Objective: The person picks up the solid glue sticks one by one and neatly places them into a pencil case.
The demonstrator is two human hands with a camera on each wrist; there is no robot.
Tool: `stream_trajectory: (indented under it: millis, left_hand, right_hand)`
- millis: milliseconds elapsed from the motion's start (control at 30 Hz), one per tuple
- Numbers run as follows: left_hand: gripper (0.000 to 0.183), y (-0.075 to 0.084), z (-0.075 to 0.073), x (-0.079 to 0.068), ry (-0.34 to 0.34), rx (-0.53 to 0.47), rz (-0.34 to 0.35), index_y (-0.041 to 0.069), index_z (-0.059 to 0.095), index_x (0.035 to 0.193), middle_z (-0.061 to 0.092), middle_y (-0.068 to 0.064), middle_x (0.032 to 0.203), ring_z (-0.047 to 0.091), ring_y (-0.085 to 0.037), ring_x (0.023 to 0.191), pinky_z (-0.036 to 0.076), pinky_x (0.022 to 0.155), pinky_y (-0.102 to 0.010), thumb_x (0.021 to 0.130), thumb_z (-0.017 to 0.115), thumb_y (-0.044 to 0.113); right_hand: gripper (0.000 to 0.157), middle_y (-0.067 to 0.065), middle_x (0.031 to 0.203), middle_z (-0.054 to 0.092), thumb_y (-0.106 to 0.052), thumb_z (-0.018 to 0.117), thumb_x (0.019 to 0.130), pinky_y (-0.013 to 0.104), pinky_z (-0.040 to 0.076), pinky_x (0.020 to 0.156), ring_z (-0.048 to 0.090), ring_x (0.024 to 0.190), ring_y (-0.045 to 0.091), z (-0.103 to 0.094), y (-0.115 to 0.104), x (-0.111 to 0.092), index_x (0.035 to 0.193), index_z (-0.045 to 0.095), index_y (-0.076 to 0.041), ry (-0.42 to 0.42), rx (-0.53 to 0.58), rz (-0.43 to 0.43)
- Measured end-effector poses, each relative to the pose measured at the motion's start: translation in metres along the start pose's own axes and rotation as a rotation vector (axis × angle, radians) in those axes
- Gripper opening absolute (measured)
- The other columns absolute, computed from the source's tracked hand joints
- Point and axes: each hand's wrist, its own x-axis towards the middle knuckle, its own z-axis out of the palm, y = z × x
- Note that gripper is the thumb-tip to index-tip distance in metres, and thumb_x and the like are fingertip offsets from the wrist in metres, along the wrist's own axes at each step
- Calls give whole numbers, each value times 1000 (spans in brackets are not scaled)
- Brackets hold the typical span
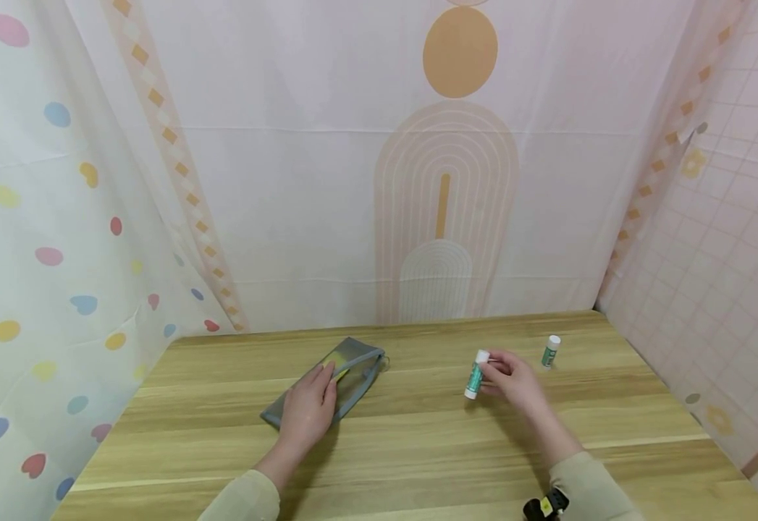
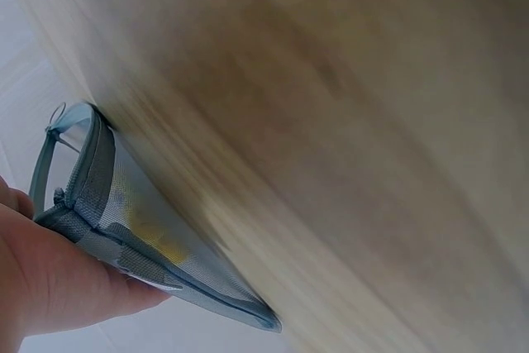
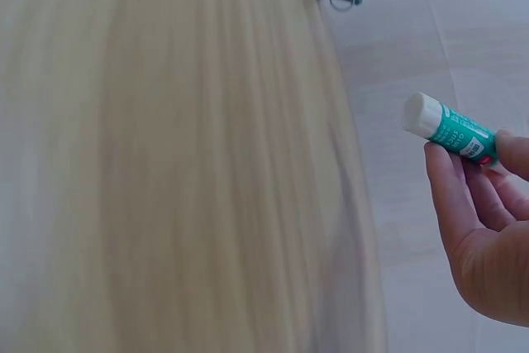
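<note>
My left hand (image 1: pixel 308 407) grips a grey mesh zipper pouch (image 1: pixel 292 391) on the left half of the table. The pouch's mouth gapes toward the right, and something yellow shows through the mesh. In the left wrist view, fingers (image 2: pixel 66 279) hold the pouch (image 2: pixel 186 245) by its side; the far fingers are partly hidden. Between thumb and fingers, my right hand (image 1: pixel 512 380) pinches a green-and-white glue stick (image 1: pixel 475 375), tilted and just above the table. The right wrist view shows the glue stick (image 3: pixel 459 131) with its white end pointing away from the hand (image 3: pixel 496 245).
A second glue stick (image 1: pixel 551 352) stands upright at the right back of the wooden table (image 1: pixel 411 449). Patterned curtains (image 1: pixel 313 217) hang behind the table and along both sides. A black wrist device (image 1: pixel 546 505) sits by the right sleeve.
</note>
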Motion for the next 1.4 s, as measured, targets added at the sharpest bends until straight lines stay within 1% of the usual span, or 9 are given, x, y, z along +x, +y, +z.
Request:
stream_trajectory:
  millis: [133, 367, 600, 700, 867, 1033, 1133, 1300, 1400]
  left_hand:
    - [36, 0, 0, 0, 0, 8, -6, -4, 61, 132, 60, -28, 127, 57, -45, 118, 42, 94, -65, 99, 57, 10]
    - [36, 0, 1, 0, -7, 5, -16, -3, 60, 132, 60, -28, 128, 56, -45, 119, 41, 95, -66, 99, 56, 10]
    - [36, -1, 2, 0, -22, 5, -26, -2, 60, 134, 59, -27, 130, 55, -45, 121, 39, 96, -68, 100, 55, 11]
    - [37, -1, 1, 0, -25, 5, -26, -2, 60, 134, 59, -27, 130, 55, -44, 121, 39, 96, -68, 100, 55, 11]
    - [36, -1, 1, 0, -16, 6, -9, -3, 60, 133, 59, -28, 129, 55, -44, 121, 40, 96, -66, 99, 56, 11]
    - [37, -2, 0, 0, -16, 8, -10, -4, 59, 133, 59, -28, 129, 55, -44, 121, 41, 96, -65, 100, 56, 11]
    - [37, -2, 0, 1, -20, 7, -14, -4, 59, 133, 59, -28, 130, 55, -44, 121, 41, 96, -65, 100, 56, 11]
    - [36, -3, 1, 1, -13, 6, 0, -4, 60, 132, 60, -28, 128, 56, -45, 120, 42, 95, -64, 99, 56, 9]
    - [36, -4, 2, 1, -5, 9, 7, -5, 60, 132, 60, -29, 127, 57, -45, 118, 43, 95, -64, 99, 57, 9]
  right_hand:
    - [38, 19, 111, 63, -1, 57, 99, 34, 58, 79, 66, 89, 14, 12, -2, 2, 133, 48, 15, -14, 7, 7]
    - [35, 18, 107, 63, 2, 57, 98, 36, 58, 79, 67, 87, 18, 35, -1, 6, 129, 51, 15, -27, 54, 12]
    - [32, 18, 102, 64, 4, 59, 96, 44, 58, 79, 67, 83, 21, 60, 0, 4, 125, 53, 16, -40, 80, 3]
    - [31, 17, 101, 64, 4, 60, 95, 45, 58, 78, 67, 81, 21, 69, 0, 3, 123, 54, 16, -44, 84, 6]
    - [29, 16, 98, 65, 3, 61, 95, 44, 59, 75, 67, 79, 21, 83, 0, 2, 121, 56, 15, -55, 91, 14]
    - [29, 17, 98, 64, 2, 62, 95, 44, 59, 75, 67, 79, 21, 96, 2, 3, 120, 55, 15, -64, 99, 19]
    - [31, 16, 99, 63, 1, 61, 95, 41, 59, 75, 67, 80, 19, 103, 5, 5, 122, 53, 16, -79, 130, 36]
    - [35, 16, 99, 63, 1, 61, 96, 38, 59, 75, 66, 79, 18, 113, 9, 7, 124, 50, 18, -116, 173, 60]
    - [36, 16, 99, 62, 0, 61, 95, 37, 59, 74, 65, 78, 17, 120, 10, 7, 125, 50, 17, -121, 178, 77]
